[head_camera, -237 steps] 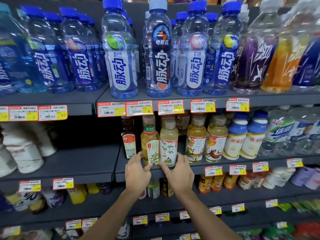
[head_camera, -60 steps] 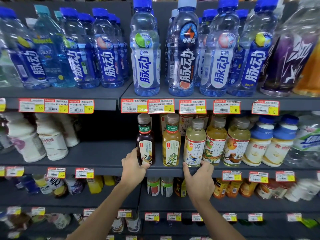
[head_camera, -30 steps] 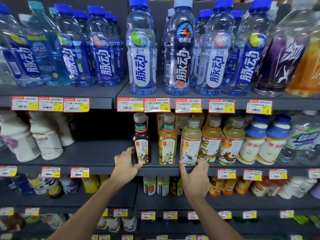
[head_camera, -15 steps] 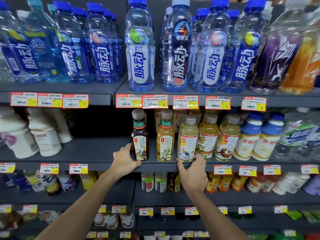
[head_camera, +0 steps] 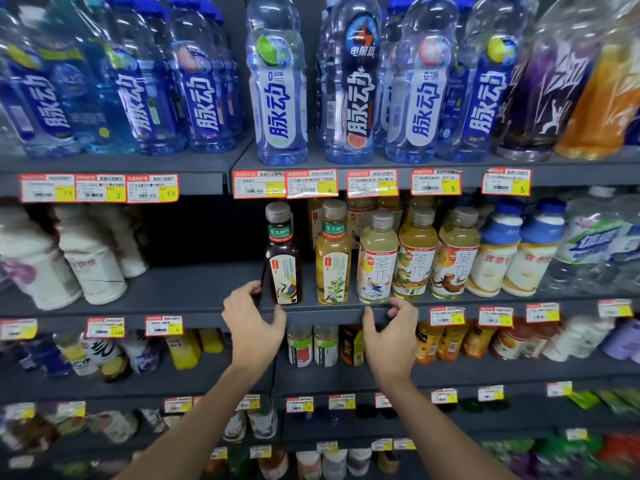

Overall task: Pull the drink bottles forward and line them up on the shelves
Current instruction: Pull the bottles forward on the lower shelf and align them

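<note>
The left hand (head_camera: 254, 327) hangs at the shelf lip (head_camera: 325, 315), fingers loosely curled and apart, holding nothing. Its fingertips lie just beside the lower left flank of the dark tea bottle (head_camera: 283, 268); I cannot tell whether they touch. That bottle stands upright at the front edge, above and slightly right of the hand. Next along, the amber tea bottle (head_camera: 333, 268) stands between the two hands. The right hand (head_camera: 391, 336) is likewise slack and empty, thumb and fingers parted, directly under the pale tea bottle (head_camera: 377, 265) — upright, at the edge, level with its neighbours.
</note>
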Available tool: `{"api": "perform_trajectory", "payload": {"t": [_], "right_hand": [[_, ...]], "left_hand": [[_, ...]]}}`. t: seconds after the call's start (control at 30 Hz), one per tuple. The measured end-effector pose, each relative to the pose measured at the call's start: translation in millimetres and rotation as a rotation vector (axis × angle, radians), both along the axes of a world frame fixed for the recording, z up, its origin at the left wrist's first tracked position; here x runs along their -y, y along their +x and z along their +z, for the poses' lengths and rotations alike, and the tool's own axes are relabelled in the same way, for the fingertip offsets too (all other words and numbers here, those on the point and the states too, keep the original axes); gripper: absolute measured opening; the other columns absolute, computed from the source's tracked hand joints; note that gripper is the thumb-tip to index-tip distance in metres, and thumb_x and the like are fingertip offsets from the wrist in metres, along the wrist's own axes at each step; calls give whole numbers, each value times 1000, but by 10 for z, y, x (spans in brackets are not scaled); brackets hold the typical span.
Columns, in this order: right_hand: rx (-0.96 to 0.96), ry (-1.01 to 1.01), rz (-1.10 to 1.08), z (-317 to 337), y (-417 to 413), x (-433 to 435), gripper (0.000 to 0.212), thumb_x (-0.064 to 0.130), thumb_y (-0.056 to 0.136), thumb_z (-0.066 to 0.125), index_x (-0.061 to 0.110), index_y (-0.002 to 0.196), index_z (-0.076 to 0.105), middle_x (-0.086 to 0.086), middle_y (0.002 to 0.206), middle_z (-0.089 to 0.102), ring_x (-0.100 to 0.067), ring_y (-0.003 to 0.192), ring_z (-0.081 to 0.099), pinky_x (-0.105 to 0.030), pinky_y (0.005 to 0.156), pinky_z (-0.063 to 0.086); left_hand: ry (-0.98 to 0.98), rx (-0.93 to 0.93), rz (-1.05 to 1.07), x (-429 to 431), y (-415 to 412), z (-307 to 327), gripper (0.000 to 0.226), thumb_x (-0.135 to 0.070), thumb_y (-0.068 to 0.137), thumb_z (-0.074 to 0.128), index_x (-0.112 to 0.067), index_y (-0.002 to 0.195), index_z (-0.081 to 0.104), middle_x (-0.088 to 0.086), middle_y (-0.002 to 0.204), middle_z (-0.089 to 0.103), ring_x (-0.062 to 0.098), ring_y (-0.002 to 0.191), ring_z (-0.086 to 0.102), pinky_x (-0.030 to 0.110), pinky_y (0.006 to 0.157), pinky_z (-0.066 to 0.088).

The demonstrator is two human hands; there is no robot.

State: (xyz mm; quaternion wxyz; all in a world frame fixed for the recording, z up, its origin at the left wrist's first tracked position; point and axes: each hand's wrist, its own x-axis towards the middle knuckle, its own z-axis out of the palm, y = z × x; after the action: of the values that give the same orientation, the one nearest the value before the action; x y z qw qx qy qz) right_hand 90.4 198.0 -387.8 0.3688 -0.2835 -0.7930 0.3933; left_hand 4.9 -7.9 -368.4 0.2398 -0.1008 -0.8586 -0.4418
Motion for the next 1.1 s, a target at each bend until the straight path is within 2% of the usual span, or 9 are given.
{"api": "perform_trajectory", "payload": {"t": [0.1, 0.27, 0.33, 0.4, 0.53, 0.7, 0.83, 0.97, 1.1], "right_hand": [[-46, 38, 35, -188, 133, 94, 26, 34, 93, 65, 24, 112, 50, 10, 96, 48, -3, 81, 49, -31, 70, 47], [44, 98, 193, -560, 266, 118, 13, 39, 95, 58, 32, 100, 49, 14, 87, 50, -5, 72, 53, -23, 60, 41], [106, 71, 276, -714, 252, 86, 12, 43, 94, 55, 34, 98, 50, 16, 83, 53, -2, 74, 56, -15, 58, 36], [213, -5, 345, -837, 201, 84, 13, 39, 94, 59, 28, 101, 56, 14, 87, 60, -4, 77, 58, -20, 61, 39], [504, -147, 468, -1049, 15, 164, 34, 41, 95, 61, 19, 121, 59, 0, 105, 70, -21, 96, 67, -35, 82, 53], [548, -173, 481, -1320, -188, 204, 47, 47, 93, 59, 22, 132, 51, 0, 96, 72, -22, 93, 69, -43, 81, 57], [591, -103, 403, -1601, -306, 228, 55, 50, 92, 58, 23, 138, 45, -3, 98, 73, -24, 93, 70, -33, 75, 54], [556, -136, 311, -1905, -419, 344, 59, 49, 92, 61, 17, 140, 45, -9, 115, 69, -29, 106, 66, -35, 78, 50], [461, -175, 207, -2057, -539, 469, 64, 48, 90, 65, 17, 142, 44, -9, 112, 70, -31, 105, 67, -38, 81, 53]], "left_hand": [[79, -140, 21, -25, 289, -257, 40, -9, 80, 75, -23, 104, 46, -9, 98, 42, 15, 94, 43, 43, 84, 45], [-60, -103, -97, -132, 499, -671, 43, -2, 79, 70, -25, 84, 35, -16, 86, 33, 12, 77, 36, 25, 68, 35], [-86, -55, -140, -179, 521, -792, 39, -7, 81, 66, -28, 83, 33, -24, 89, 35, 7, 76, 37, 19, 66, 32], [-83, 102, -124, -237, 605, -945, 34, -11, 83, 64, -29, 82, 36, -21, 88, 39, 7, 78, 42, 19, 66, 33], [9, 489, -50, -312, 754, -1334, 23, -13, 84, 70, -21, 96, 53, -3, 94, 52, 19, 88, 55, 32, 77, 44], [110, 619, 35, -287, 649, -1624, 26, -23, 86, 71, -23, 103, 52, 0, 101, 57, 21, 92, 58, 41, 82, 51], [163, 646, 76, -310, 389, -1814, 30, -22, 84, 73, -23, 104, 51, 2, 101, 60, 23, 89, 62, 40, 76, 53], [126, 565, 65, -356, 147, -2101, 40, -25, 82, 75, -24, 115, 53, -6, 105, 57, 8, 89, 57, 17, 66, 40], [141, 508, 65, -434, -27, -2358, 52, -28, 81, 78, -18, 126, 53, -5, 114, 54, 15, 101, 56, 24, 80, 42]]}}
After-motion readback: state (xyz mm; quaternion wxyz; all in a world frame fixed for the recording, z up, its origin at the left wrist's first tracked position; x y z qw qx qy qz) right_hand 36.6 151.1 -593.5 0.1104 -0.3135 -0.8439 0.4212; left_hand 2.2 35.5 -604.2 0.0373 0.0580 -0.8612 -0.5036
